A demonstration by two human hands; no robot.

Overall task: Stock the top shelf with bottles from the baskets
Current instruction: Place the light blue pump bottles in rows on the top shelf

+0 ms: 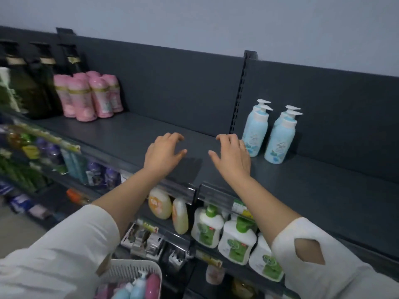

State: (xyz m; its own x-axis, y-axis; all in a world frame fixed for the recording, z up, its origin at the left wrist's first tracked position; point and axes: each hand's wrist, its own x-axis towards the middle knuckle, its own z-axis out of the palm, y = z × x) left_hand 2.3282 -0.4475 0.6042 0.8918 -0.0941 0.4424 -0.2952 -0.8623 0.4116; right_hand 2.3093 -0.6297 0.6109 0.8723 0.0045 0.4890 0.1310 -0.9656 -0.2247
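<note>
- Both hands are up at the top shelf [133, 137]. The left hand [165, 151] and right hand [232, 156] sit side by side over the bare stretch in the middle, near each other but not touching.
- The fingers of both hands are loosely curled and spread, and they grasp nothing. I cannot tell whether the fingertips touch the board or hang just above it.
- The stock to go up is down in the white basket [133, 271] by the person's left side, where pink and blue bottles [138, 288] lie together.
- On the shelf, the pink bottles [90, 98] stand in a cluster to the left and the blue pump bottles [255, 130] stand in two short rows just to the right of the right hand. The gap between the two groups is wide.
- As I see it, the step in hand is fetching the next bottles, so both hands need to drop to the basket.
- To do it well, take one bottle per hand by the body, not by the pump, and keep like with like.
- Set each one upright at the back panel first, label out, then fill forward so the rows stay straight.
- When reaching past the blue ones, mind the right wrist, since a nudge could tip the tall, narrow bottles.
</note>
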